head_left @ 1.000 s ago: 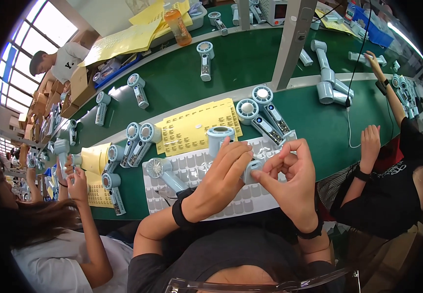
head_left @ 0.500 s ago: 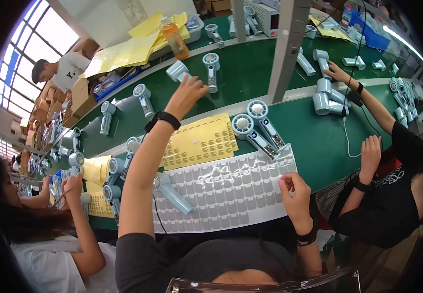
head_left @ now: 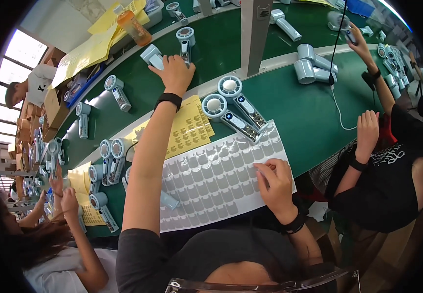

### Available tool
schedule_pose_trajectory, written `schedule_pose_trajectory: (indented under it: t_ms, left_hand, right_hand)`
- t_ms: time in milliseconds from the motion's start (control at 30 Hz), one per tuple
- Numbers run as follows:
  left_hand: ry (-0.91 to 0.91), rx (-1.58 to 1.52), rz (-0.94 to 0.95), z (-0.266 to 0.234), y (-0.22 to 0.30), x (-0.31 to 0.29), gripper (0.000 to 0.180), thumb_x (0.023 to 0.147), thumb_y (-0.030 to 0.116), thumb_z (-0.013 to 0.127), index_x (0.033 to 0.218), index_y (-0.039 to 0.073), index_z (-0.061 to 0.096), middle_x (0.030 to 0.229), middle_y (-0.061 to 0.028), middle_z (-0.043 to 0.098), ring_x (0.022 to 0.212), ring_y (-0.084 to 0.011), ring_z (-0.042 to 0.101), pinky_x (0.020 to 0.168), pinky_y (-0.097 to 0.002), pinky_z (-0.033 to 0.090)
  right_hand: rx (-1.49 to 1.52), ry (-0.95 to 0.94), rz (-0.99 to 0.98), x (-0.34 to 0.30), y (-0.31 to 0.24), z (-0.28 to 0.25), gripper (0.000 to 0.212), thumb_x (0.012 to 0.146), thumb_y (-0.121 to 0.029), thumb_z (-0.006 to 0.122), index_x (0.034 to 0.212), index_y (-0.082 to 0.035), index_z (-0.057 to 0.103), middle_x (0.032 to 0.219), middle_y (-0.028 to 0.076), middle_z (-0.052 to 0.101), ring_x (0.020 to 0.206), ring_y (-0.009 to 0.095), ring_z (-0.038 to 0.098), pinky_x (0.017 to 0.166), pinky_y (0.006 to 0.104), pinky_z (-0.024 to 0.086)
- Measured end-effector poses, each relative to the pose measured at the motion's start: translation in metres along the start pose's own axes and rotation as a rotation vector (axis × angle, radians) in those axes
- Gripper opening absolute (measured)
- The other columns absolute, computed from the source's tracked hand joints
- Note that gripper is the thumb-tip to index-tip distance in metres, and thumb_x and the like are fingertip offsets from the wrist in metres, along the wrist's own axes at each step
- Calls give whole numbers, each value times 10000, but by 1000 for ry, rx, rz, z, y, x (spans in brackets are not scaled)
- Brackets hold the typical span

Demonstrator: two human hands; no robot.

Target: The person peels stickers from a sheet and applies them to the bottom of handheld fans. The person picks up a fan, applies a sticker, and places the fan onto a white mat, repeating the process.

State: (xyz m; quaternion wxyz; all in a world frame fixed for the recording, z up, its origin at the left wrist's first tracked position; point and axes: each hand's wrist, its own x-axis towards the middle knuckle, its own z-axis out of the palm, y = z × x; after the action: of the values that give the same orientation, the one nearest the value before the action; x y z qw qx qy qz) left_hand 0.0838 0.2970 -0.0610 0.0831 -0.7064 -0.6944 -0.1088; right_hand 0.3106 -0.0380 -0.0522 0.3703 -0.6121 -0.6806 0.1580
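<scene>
My left hand [head_left: 175, 75] reaches across the green belt with thumb spread and fingers bent over two pale blue handheld fans. One fan [head_left: 151, 54] lies beside the thumb side, its handle partly under my hand. Another fan [head_left: 185, 34] has its round head beyond my fingertips. Firm contact cannot be made out. My right hand [head_left: 277, 188] hovers at the right part of a white sheet of grey stickers [head_left: 211, 183], fingers loosely curved, thumb and forefinger apart, no object visible. A fan [head_left: 169, 200] on that sheet is largely hidden by my left forearm.
Two fans [head_left: 236, 110] with exposed handle insides lie above the sheet, beside a yellow label sheet [head_left: 187, 128]. More fans [head_left: 311, 66] rest at the right, near a hanging cable [head_left: 336, 100]. A metal post [head_left: 255, 39] rises ahead. Co-workers [head_left: 368, 190] sit on both sides.
My view has turned, so the scene sits further left. My left hand has come down over the fans. My right hand has moved left over the sticker sheet, its thumb and forefinger further apart.
</scene>
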Motion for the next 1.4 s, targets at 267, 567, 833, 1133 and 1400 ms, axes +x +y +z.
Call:
schedule_pose_trajectory:
  t_ms: [267, 567, 833, 1133, 1400]
  left_hand:
    - [341, -754, 45, -90, 0, -28, 303, 914, 293, 664, 948, 11, 558, 998, -100, 662, 996, -230, 649, 992, -440, 435]
    - [394, -1514, 292, -141, 3, -131, 502, 818, -16, 769, 1160, 2, 402, 1182, -139, 552, 1098, -188, 584, 928, -325, 501]
    - [217, -1342, 322, -163, 3, -188, 657, 715, -68, 824, 1255, 1, 457, 1222, -132, 522, 1146, -217, 571, 971, -368, 509]
    - [315, -923, 571, -155, 13, -207, 642, 627, -30, 861, 1188, 16, 553, 1153, -160, 606, 1094, -329, 614, 919, -400, 519]
    - [292, -898, 605, -156, 11, -211, 621, 609, -23, 864, 1158, 12, 575, 1138, -160, 616, 1086, -349, 617, 899, -405, 518]
  right_hand:
    - [12, 85, 41, -4, 4, 15, 230, 799, 12, 690, 1027, -26, 687, 958, 114, 546, 843, 267, 536, 734, 360, 446]
    - [14, 133, 27, -12, -1, 22, 184, 788, 23, 704, 963, -10, 657, 981, 115, 551, 853, 264, 546, 718, 358, 453]
    - [127, 114, 59, -3, -8, 16, 149, 812, 12, 712, 934, -10, 630, 935, 92, 587, 820, 219, 575, 715, 313, 458]
    - [1109, -115, 333, 72, -97, -38, 255, 841, 45, 718, 1016, -11, 541, 882, 48, 633, 823, 61, 590, 759, 202, 477]
    - [1177, -144, 365, 97, -105, -29, 502, 802, 86, 738, 1115, -60, 373, 825, 52, 642, 753, 71, 612, 706, 187, 487]
